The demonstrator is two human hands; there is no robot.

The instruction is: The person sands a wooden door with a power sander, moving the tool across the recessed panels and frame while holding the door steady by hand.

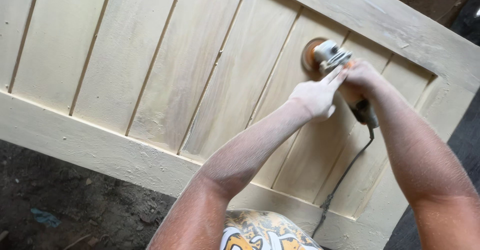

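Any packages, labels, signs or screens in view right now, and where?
None in view.
Nearest to print: the garment at the bottom edge, patterned in yellow, white and black.
Both hands, left and right, grip the angle grinder on the pale wooden door panel.

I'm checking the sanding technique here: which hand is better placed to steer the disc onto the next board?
Probably the right hand: it wraps the sander body, above the cord. The left hand only rests fingers near the head, by the disc.
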